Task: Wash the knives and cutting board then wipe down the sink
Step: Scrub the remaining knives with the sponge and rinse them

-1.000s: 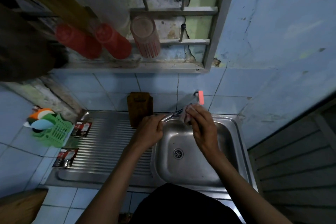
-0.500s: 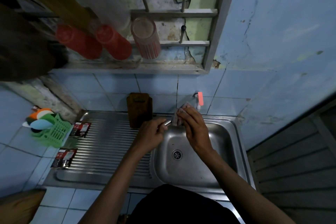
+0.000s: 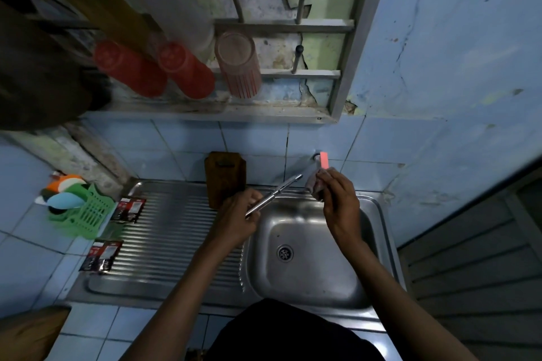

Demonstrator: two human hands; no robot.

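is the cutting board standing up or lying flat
Standing up. The cutting board is propped on its lower edge on the drainboard, leaning against the tiled wall, handle slot at the top.

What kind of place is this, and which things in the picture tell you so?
Most likely a small home kitchen, at the washing-up corner. A steel sink with a ribbed draining board is set into blue tiles, red cups hang on a wall rack above, and a wooden cutting board leans against the wall.
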